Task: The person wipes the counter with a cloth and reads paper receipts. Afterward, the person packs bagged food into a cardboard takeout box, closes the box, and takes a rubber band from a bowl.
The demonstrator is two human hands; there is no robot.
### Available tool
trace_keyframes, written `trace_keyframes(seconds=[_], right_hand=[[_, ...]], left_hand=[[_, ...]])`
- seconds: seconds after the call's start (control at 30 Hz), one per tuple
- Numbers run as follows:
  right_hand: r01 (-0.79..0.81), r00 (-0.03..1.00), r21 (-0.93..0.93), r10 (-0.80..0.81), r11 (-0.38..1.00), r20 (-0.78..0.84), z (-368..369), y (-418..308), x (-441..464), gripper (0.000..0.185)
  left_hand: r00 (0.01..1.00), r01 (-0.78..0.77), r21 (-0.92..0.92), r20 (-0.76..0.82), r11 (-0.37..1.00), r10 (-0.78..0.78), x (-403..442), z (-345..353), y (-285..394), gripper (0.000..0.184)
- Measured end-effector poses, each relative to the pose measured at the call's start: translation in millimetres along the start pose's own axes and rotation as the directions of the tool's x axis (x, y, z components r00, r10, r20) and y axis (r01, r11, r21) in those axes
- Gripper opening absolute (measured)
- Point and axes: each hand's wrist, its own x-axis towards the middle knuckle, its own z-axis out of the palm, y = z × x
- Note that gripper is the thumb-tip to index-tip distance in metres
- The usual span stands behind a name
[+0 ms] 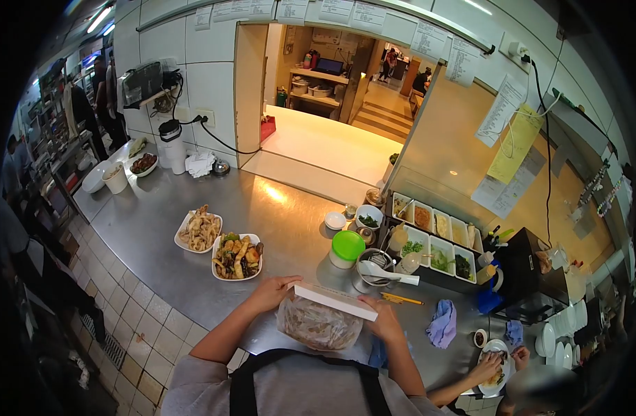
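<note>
Right in front of my body is a clear plastic bag (316,322) with pale brown contents I cannot make out. A long white strip (335,301), like the edge of a box or tray, runs along its far side. My left hand (275,292) grips the left end of this package, fingers bent over the far edge. At the opposite end my right hand (380,319) is closed on the white strip. Beyond the left hand sit a square bowl of mixed stir-fried food (237,256) and a bowl of pale fried pieces (199,230).
A green-lidded tub (347,248), a metal pot with utensils (375,267) and trays of garnishes (439,239) stand ahead right. Purple cloth (442,324) and a yellow pencil-like item (402,299) lie right. Another person's hands (490,367) work over a plate (497,350).
</note>
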Motion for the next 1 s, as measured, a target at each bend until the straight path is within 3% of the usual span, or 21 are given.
trace_keyframes(seconds=[0.13, 0.17, 0.23, 0.33, 0.43, 0.53, 0.63, 0.73, 0.83, 0.93, 1.0], right_hand=[[-0.118, 0.990, 0.030, 0.120, 0.993, -0.078, 6.8, -19.2, -10.8, 0.031], [-0.048, 0.992, 0.021, 0.050, 0.999, -0.116, 15.1, -8.9, -14.1, 0.030], [-0.069, 0.988, 0.012, 0.070, 0.998, -0.140, 12.7, -17.9, -22.1, 0.030], [-0.134, 0.986, -0.056, 0.128, 0.989, -0.107, 11.4, -23.1, -22.8, 0.036], [-0.194, 0.979, -0.133, 0.183, 0.972, -0.092, 5.9, -37.1, -14.9, 0.040], [-0.153, 0.983, -0.147, 0.136, 0.977, -0.119, 13.6, -29.1, -17.8, 0.039], [-0.105, 0.987, -0.116, 0.089, 0.988, -0.137, 15.4, -20.4, -20.3, 0.029], [-0.184, 0.981, -0.013, 0.183, 0.983, -0.062, 11.2, -21.2, -18.1, 0.024], [-0.274, 0.962, 0.010, 0.274, 0.962, 0.002, 13.1, -11.6, -10.1, 0.025], [-0.246, 0.969, -0.051, 0.245, 0.968, -0.038, 23.6, 6.8, -1.1, 0.026], [-0.193, 0.979, -0.093, 0.186, 0.977, -0.078, 25.4, 10.4, 3.6, 0.026]], left_hand=[[1.000, 0.020, 0.153, -0.026, 0.988, -0.016, -7.1, -5.0, 22.1, 0.029], [0.999, -0.026, 0.136, -0.033, 0.990, 0.031, -7.8, -1.9, 12.8, 0.029], [0.991, -0.120, 0.101, -0.053, 0.988, 0.125, -4.9, 4.0, -9.0, 0.030], [0.993, -0.067, 0.009, -0.095, 0.998, 0.068, -10.7, 3.5, -4.9, 0.028], [0.996, 0.013, 0.301, -0.086, 0.954, 0.014, -9.9, -1.5, 7.6, 0.025], [0.996, 0.049, 0.224, -0.087, 0.973, -0.030, -13.8, -5.7, 36.5, 0.021], [0.996, -0.012, 0.086, -0.092, 0.996, 0.020, -12.2, -0.3, 18.3, 0.023], [0.940, -0.227, 0.287, -0.185, 0.931, 0.287, -1.9, 5.2, -2.8, 0.024], [0.979, -0.068, 0.228, -0.172, 0.971, 0.109, 4.7, 8.8, -4.3, 0.022], [0.976, 0.208, 0.169, 0.023, 0.963, -0.215, 5.1, -11.0, 20.8, 0.020], [0.946, 0.300, -0.075, 0.153, 0.951, -0.287, 22.3, -11.3, -17.4, 0.021]])
